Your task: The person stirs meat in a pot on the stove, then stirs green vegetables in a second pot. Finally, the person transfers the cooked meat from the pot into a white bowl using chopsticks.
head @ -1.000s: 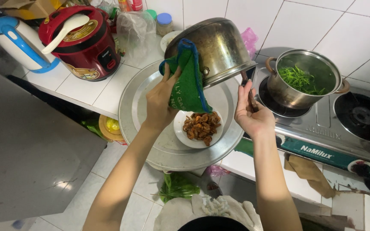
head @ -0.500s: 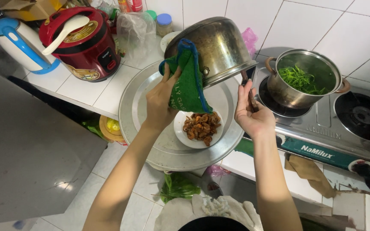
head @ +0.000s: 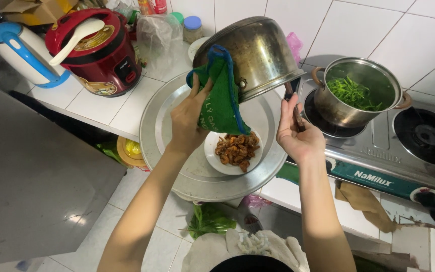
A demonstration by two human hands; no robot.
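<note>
1. The left hand [head: 190, 118] grips a green cloth [head: 220, 95] folded over the rim of a steel pot [head: 255, 53], fingers closed around cloth and rim together.
2. The pot is tipped steeply on its side, its mouth facing down toward a white plate [head: 216, 160], held in the air above a round metal tray [head: 164, 136].
3. The right hand [head: 298, 133] is closed on a thin dark utensil [head: 293, 98] that runs up to the pot's rim; what kind of utensil it is cannot be told.
4. The plate sits near the middle of the tray and carries a heap of brown fried food [head: 236, 148].
5. The tray lies at the front edge of the white tiled counter [head: 94, 103], overhanging it.
6. At the counter's back left stand a red rice cooker [head: 99, 53] with a white spoon [head: 76, 38] across its lid and a blue and white kettle [head: 23, 55].
7. To the right, a gas stove [head: 404, 151] holds a second pot [head: 358, 95] with greens inside.
</note>
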